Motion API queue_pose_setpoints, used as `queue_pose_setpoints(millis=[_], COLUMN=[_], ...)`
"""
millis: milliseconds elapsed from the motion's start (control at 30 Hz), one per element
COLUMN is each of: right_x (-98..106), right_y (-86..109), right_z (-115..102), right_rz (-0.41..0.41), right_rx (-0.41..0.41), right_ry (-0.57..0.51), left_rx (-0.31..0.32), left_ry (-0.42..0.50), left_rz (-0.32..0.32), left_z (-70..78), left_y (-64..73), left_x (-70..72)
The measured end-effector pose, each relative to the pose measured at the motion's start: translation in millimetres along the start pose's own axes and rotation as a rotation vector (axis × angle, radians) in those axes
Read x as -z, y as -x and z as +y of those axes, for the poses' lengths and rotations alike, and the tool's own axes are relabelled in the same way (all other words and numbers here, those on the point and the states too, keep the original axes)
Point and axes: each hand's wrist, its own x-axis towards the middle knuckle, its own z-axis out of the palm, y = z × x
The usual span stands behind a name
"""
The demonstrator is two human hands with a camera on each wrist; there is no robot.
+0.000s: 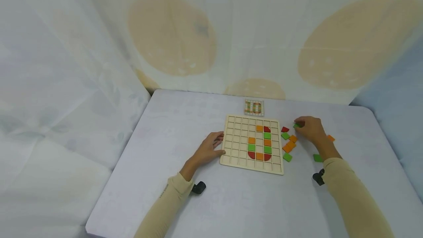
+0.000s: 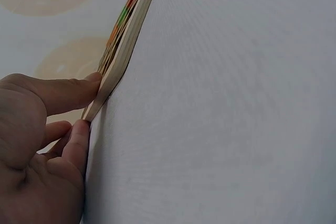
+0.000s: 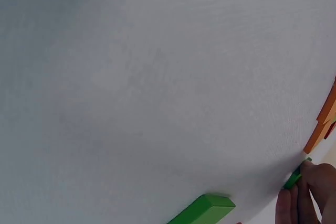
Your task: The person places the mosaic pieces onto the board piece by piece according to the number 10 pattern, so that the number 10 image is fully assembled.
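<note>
My left hand (image 1: 207, 149) holds the left edge of a pale wooden grid board (image 1: 236, 140). In the left wrist view the thumb (image 2: 79, 93) lies on the board's rim (image 2: 123, 51), with the other fingers low against its edge. Orange, green and red tiles fill several squares on the board's right half, forming a partial ring. To the right of the board, my right hand (image 1: 310, 128) pinches a green tile (image 1: 296, 125) between thumb and fingertips. The right wrist view shows that same green tile (image 3: 294, 178) tilted in the fingers, close over the table.
Loose tiles lie right of the board: a red quarter-round (image 1: 285, 129), green square (image 1: 287, 157) and orange squares (image 1: 289, 146). Another green tile (image 1: 318, 158) and an orange tile (image 1: 331, 138) lie near my right forearm. A small pattern card (image 1: 254, 108) sits behind the board.
</note>
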Motion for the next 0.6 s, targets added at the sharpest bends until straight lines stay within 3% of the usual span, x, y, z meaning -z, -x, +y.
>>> queue_pose_setpoints(millis=[367, 467, 600], right_x=[-4.6, -9.4, -20.9], right_y=[-0.5, 0.8, 1.4], right_z=[-1.5, -13.9, -40.6], right_rz=[0.055, 0.067, 0.067], right_rx=[-0.034, -0.005, 0.111], right_ry=[-0.032, -0.062, -0.09], left_rx=[0.016, 0.009, -0.002], left_ry=[-0.014, -0.016, -0.002], left_rz=[0.007, 0.012, 0.012], left_z=[0.4, 0.9, 6.7], left_y=[0.0, 1.0, 2.9], left_x=[-1.0, -1.1, -0.2])
